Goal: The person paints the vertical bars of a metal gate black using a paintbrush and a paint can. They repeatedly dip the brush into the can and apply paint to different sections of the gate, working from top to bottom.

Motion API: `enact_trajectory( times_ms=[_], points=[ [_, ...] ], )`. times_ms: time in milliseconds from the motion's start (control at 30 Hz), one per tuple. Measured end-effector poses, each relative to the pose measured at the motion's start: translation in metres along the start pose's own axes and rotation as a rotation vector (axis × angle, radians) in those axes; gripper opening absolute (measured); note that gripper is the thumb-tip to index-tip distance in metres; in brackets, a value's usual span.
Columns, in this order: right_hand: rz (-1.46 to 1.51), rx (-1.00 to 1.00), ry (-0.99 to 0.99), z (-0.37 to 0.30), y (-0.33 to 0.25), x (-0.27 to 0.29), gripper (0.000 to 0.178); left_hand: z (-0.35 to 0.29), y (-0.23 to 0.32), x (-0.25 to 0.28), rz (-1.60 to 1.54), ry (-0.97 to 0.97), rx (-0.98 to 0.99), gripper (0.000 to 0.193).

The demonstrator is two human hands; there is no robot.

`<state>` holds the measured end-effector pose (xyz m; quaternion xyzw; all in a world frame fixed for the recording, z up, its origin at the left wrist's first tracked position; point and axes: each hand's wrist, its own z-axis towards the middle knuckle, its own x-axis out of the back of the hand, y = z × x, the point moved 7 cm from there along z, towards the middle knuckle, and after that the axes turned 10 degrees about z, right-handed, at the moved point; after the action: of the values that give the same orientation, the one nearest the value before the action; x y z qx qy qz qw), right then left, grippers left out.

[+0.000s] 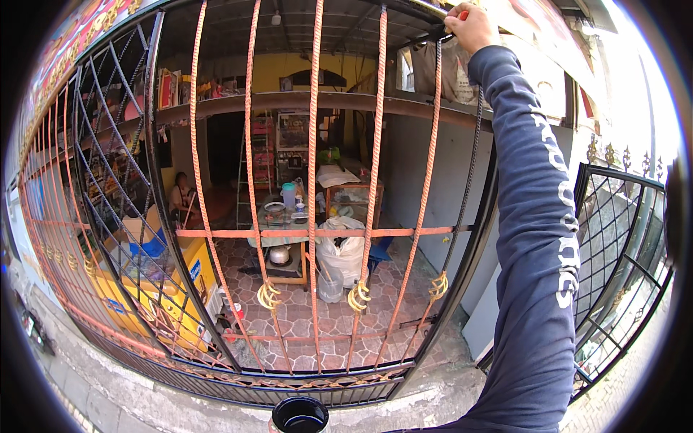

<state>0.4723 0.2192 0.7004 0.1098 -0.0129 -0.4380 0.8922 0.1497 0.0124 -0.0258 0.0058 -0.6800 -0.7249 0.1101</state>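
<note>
My right hand (pixel 474 29) is raised to the top right of the gate, closed around what looks like a paintbrush (pixel 463 14) with a red handle. Its bristle end is mostly hidden near the gate's top rail. Just below the fingers, a twisted bar (pixel 433 137) is black at its upper end and orange-red further down. To its right, another twisted bar (pixel 473 162) is black. An open can (pixel 300 415) with a glossy black inside appears at the bottom edge; what holds it up is out of sight. My left hand is not in view.
Orange-red bars (pixel 315 166) with gold ornaments stand before me. A black lattice panel (pixel 119 144) is on the left, another lattice gate (pixel 621 252) on the right. Behind the bars are a yellow chest (pixel 195 267), a white sack (pixel 343 252) and a seated person (pixel 182 196).
</note>
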Motion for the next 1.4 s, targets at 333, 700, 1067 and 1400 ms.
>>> enact_trajectory(
  times_ms=[333, 700, 1067, 1400],
  points=[
    [-0.116, 0.138, -0.03, 0.012, -0.024, -0.017, 0.01, 0.0, -0.017, 0.0, 0.054, 0.207, -0.103, 0.084],
    [0.129, -0.03, 0.127, -0.015, 0.036, 0.022, 0.018, -0.009, -0.028, -0.012, -0.08, -0.007, 0.25, 0.087],
    [0.469, -0.333, 0.361, -0.066, 0.108, 0.01, 0.021, -0.017, -0.014, 0.0, 0.111, 0.198, 0.089, 0.093],
    [0.696, -0.419, 0.506, -0.099, 0.102, 0.011, 0.015, -0.014, -0.015, 0.001, 0.15, 0.152, 0.09, 0.092]
  ],
)
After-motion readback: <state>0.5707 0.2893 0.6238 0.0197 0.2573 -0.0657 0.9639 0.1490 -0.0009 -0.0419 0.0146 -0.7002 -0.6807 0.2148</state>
